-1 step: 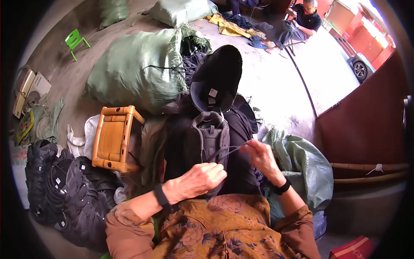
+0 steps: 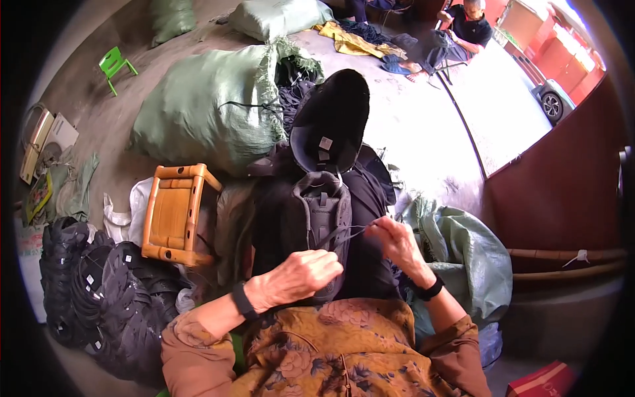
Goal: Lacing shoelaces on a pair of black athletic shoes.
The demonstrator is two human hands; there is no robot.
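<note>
A dark grey lace-up shoe (image 2: 325,205) lies across my lap, its opening pointing away from me and its toe toward my body. Dark shoelace (image 2: 349,230) stretches from the shoe's eyelets toward my right hand (image 2: 395,243), whose fingers pinch it off the shoe's right side. Over the toe end, my left hand (image 2: 305,276) is closed with its fingers curled; lace runs up to its fingertips. Past the shoe's heel rests a black, hollow, cap-shaped piece (image 2: 332,122) with small white labels inside.
To the left stands a bamboo stool (image 2: 177,213), near a heap of black shoes (image 2: 109,291). A big green sack (image 2: 205,109) of dark items lies ahead. Another green sack (image 2: 463,258) sits by my right arm. A seated person (image 2: 466,33) is far off.
My left hand has shifted slightly left, and my right hand slightly left and nearer to me. The lace between them hangs a little differently.
</note>
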